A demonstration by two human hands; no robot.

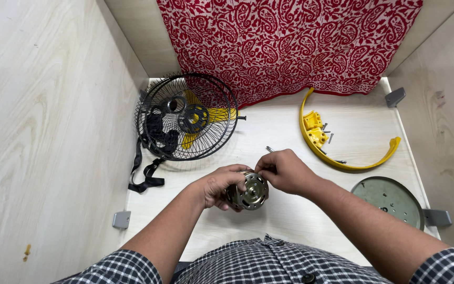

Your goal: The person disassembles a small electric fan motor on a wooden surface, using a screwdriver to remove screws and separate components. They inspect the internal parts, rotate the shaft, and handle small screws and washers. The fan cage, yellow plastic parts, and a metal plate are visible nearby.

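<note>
left hand is gripping the round metal motor; right hand is pinching its top edge. bracing it steady is likely helping. fan guard is lying nearby.

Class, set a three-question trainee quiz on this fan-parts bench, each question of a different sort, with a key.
1. True or false: both hands hold the round metal motor.
2. Which part lies nearest the right hand? A. wire fan guard B. curved yellow bracket C. grey round plate
3. Fill in: the cloth at the back is red and ____.

Key: 1 true. 2 B. 3 white. The left hand grips the motor's side; the right fingers pinch its top edge.
</note>
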